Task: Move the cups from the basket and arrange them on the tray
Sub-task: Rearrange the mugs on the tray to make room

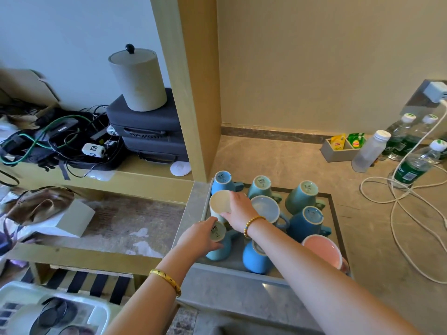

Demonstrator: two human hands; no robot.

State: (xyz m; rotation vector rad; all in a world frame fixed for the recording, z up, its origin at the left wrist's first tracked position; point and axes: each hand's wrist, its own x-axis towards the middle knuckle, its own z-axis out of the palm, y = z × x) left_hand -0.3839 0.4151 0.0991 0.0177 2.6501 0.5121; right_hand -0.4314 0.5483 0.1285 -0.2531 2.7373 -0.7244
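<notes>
Both hands work over the grey tray [335, 215] that sits on the stone counter [302, 163], with mugs crowding its surface. The left hand [199, 239] curls around the base of an upside-down light blue mug [219, 246] at the tray's near left corner, fingers wrapped on its upper end. The right hand [238, 210] holds a cream cup [220, 204] just behind it, thumb and fingers pinching the rim and side; the cup is tilted, its pale mouth facing the camera. Around them stand other inverted mugs: a blue one [223, 181] at the far left corner, two green ones [261, 188] [302, 197] along the back, a dark blue one [308, 222] on the right, and another blue one [255, 258] near the front edge. A pale blue mug [267, 209] sits mouth-up in the middle, and a pink cup [323, 251] rests mouth-up at the near right corner. The white basket [96, 310] lies at the lower left, well apart from the tray. Water bottles [411, 163], a white cable [396, 213] and a tea-bag holder [338, 151] occupy the counter's far right.
</notes>
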